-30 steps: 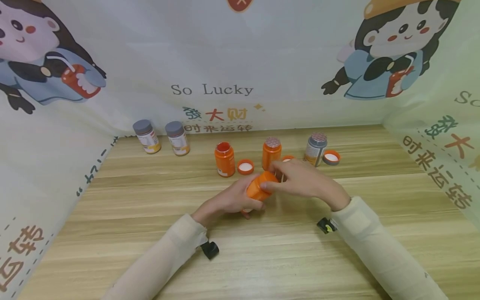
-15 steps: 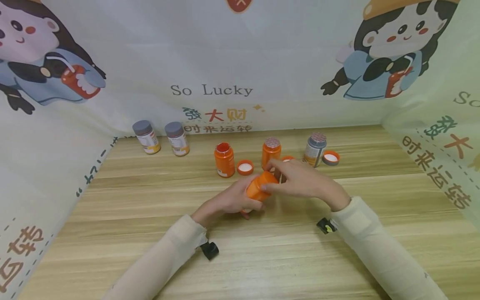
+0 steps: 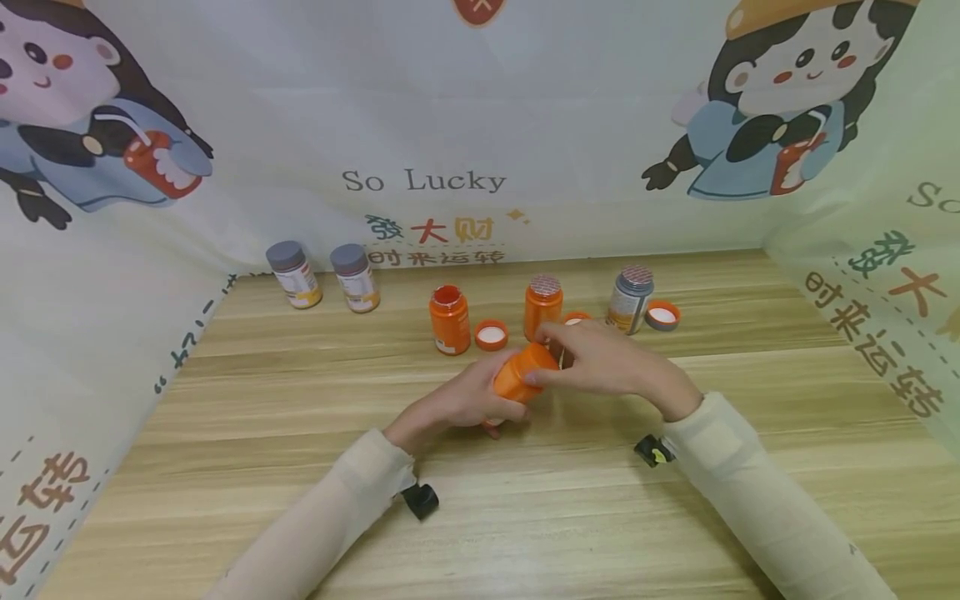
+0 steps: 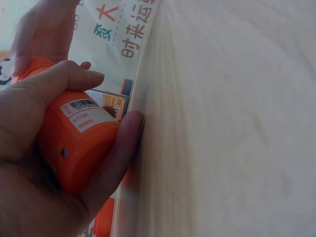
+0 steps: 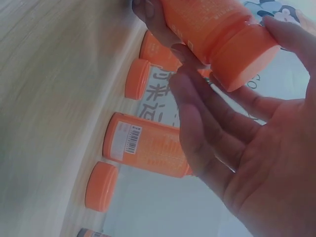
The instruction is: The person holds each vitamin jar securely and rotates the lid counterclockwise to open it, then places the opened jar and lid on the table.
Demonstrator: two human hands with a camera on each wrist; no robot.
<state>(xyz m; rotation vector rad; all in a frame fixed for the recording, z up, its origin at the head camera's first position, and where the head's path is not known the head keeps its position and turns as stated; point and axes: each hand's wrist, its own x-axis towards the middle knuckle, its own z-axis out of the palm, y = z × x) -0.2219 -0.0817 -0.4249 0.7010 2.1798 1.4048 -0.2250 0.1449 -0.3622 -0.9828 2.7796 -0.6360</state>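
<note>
Left hand [image 3: 474,395] grasping a tilted orange bottle [image 3: 512,383], its body between thumb and fingers, right hand [image 3: 600,357] pinching its cap [image 5: 247,57], uncapped jar [image 3: 450,323] on the far side

Orange bottles [image 3: 449,323]: three, including one hand-held. Grey bottle [image 3: 626,312]: one. Grey-capped bottles [image 3: 357,286]: two. Bottle total: six. Loose caps [image 3: 491,335]: three, all on one surface [image 3: 487,542]. Fitted caps [image 3: 349,257]: three, comprising two grey and one orange. Hands: two, one left hand [image 3: 468,396] and one right hand [image 3: 603,360]. Sleeves [image 3: 772,492]: two. Printed cartoon figures [image 3: 787,117] on the backdrop [image 3: 420,100]: two.
</note>
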